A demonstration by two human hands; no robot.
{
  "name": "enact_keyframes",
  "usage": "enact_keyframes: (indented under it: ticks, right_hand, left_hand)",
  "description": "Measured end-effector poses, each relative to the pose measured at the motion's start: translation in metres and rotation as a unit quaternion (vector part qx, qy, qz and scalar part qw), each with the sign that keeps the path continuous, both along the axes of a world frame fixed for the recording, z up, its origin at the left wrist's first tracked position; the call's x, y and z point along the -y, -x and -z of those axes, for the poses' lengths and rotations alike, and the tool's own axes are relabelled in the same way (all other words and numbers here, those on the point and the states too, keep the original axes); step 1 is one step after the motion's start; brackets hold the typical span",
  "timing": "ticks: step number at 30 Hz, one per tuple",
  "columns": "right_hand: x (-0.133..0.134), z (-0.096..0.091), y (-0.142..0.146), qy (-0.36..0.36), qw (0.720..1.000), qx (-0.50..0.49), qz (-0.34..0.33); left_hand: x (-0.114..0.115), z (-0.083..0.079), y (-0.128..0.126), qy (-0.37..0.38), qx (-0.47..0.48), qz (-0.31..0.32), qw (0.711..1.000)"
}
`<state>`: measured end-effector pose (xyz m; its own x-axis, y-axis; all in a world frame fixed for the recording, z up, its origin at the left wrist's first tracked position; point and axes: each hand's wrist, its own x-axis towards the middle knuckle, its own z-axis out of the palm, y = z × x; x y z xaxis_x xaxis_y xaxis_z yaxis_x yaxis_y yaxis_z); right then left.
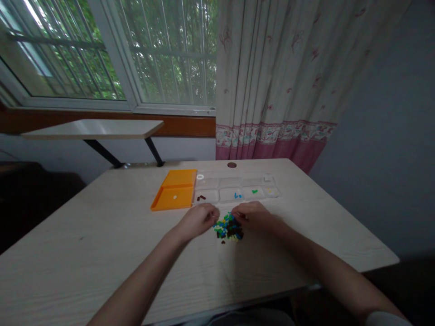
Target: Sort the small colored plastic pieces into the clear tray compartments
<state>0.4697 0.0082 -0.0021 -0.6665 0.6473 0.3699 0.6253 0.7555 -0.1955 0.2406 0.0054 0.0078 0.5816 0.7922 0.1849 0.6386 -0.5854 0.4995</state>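
A heap of small plastic pieces [228, 228] that look like toy bricks lies on the table, mixed green, blue, dark brown, yellow and pale. At its left edge my left hand [201, 218] has its fingers curled together against the pieces. From the right my right hand [253, 213] reaches in with fingertips pinched at the heap's top edge. Whatever either hand may hold is too small to make out. Just beyond, a clear compartment tray [219, 186] has brown pieces [201, 198], blue pieces [238, 195] and a green piece [254, 191] in separate front compartments.
An orange case [177, 184] lies open left of the tray, with a small pale piece [175, 197] in it. A white ring [200, 177] sits at the tray's back left. Behind stand a raised shelf [98, 129], a window and a curtain [272, 81]. A round brown cap [232, 165] marks the tabletop's far edge.
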Motion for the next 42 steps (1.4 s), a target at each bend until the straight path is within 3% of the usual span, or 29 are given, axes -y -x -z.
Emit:
enact_keyframes:
  ticks: [6, 14, 28, 32, 36, 42]
  right_hand:
    - [0.005, 0.005, 0.008, -0.014, 0.999, -0.039, 0.019]
    - [0.009, 0.004, 0.015, -0.028, 0.996, -0.079, 0.031]
    - [0.01, 0.006, 0.013, -0.057, 0.993, -0.099, 0.009]
    - [0.004, 0.0, 0.005, -0.106, 0.984, -0.143, 0.015]
    - [-0.005, -0.006, -0.007, -0.165, 0.966, -0.195, 0.041]
    - [-0.011, -0.013, -0.017, -0.2, 0.956, -0.196, 0.084]
  left_hand:
    - [0.001, 0.014, -0.013, 0.113, 0.178, -0.041, 0.977]
    - [-0.002, 0.023, -0.016, 0.155, 0.25, -0.037, 0.955]
    - [0.003, 0.011, -0.019, 0.145, 0.219, -0.041, 0.964]
    - [-0.001, 0.002, -0.005, 0.099, 0.147, -0.039, 0.983]
    - [-0.006, 0.001, 0.006, 0.079, 0.051, 0.012, 0.996]
    - [-0.005, 0.006, 0.001, 0.041, 0.002, 0.048, 0.998]
